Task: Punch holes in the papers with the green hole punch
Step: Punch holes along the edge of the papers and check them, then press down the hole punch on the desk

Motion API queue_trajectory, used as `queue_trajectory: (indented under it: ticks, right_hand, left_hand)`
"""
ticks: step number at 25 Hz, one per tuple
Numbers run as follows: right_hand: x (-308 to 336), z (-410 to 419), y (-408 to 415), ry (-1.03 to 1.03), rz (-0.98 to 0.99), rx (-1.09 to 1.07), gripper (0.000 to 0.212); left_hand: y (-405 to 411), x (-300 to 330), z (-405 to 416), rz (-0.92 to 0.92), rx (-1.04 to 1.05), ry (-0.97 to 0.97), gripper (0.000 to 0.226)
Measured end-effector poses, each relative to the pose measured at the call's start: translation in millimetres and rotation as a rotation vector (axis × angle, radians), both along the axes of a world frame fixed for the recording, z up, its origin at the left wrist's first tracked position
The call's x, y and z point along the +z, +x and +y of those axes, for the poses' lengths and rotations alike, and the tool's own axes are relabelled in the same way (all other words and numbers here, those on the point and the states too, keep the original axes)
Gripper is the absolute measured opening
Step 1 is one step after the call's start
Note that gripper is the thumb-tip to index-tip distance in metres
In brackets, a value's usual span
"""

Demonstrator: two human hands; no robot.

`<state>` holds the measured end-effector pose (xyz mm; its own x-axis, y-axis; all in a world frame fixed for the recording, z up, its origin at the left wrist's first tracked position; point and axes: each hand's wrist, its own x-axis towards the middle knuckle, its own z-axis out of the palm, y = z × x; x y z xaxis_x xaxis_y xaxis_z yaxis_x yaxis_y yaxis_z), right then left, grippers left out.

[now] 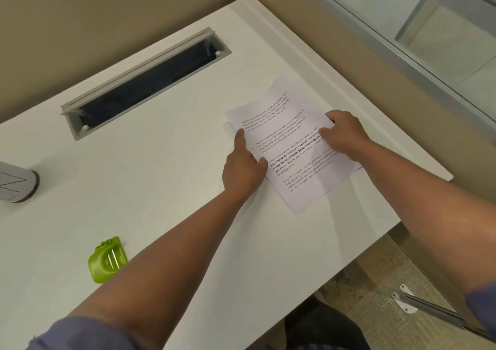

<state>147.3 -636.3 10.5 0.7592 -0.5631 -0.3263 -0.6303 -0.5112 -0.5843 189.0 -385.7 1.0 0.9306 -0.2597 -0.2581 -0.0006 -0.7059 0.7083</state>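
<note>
1. A grey cylinder (17, 185) is sitting at the far left edge of the surface (166, 183).
2. The punch (108, 259) is lying untouched near the front left, well apart from the papers (292, 145).
3. The papers are being steadied on the right part of the surface, probably to be squared before punching.
4. The left hand (243, 168) is being pressed on their left edge, index finger extended, the grip not closed around anything.
5. The right hand (345, 134) is gripping their right edge, fingers curled over it.
6. A cable slot (145, 86) is set into the white surface; beige partitions are enclosing it.
</note>
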Motion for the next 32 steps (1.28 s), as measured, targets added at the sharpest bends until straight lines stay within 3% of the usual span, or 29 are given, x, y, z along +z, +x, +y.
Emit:
queue_trajectory:
  ticks: [3, 7, 11, 13, 16, 21, 26, 29, 32]
  right_hand:
    - [-7.1, 3.2, -0.2, -0.139, -0.016, 0.051, 0.041]
    - [-12.9, 10.0, 0.0, -0.303, -0.001, 0.142, 0.055]
    - [-17.8, 22.2, -4.7, -0.329, 0.046, 0.262, 0.047]
    - [-15.4, 25.1, -4.4, -0.331, 0.063, 0.260, 0.047]
    - [-5.5, 42.4, -0.6, -0.340, -0.002, 0.272, 0.054]
    - [13.6, 133.9, 5.7, -0.314, -0.060, 0.460, 0.056]
    - [18.7, 254.8, 8.1, -0.213, -0.046, 0.767, 0.069]
    - [17.0, 318.3, 7.2, -0.155, -0.030, 0.948, 0.083]
    - [8.1, 369.1, 2.8, -0.136, -0.002, 1.091, 0.097]
  left_hand:
    - [3.9, -3.4, 2.7, -0.007, -0.042, 0.136, 0.082]
    - [9.6, -8.9, 3.2, 0.001, -0.086, 0.212, 0.062]
    - [8.7, -10.1, 2.9, -0.015, -0.091, 0.210, 0.056]
    - [8.6, -7.3, 5.4, -0.009, -0.098, 0.196, 0.066]
    - [5.4, 2.7, 23.9, 0.106, -0.094, -0.007, 0.081]
    - [-7.3, 21.4, 104.9, 0.044, -0.104, -0.012, 0.060]
    - [-23.8, 39.1, 209.2, -0.088, 0.061, -0.038, 0.031]
    - [-38.1, 46.2, 269.0, -0.207, 0.217, -0.082, 0.031]
    - [-46.8, 43.7, 318.0, -0.144, 0.433, -0.045, 0.035]
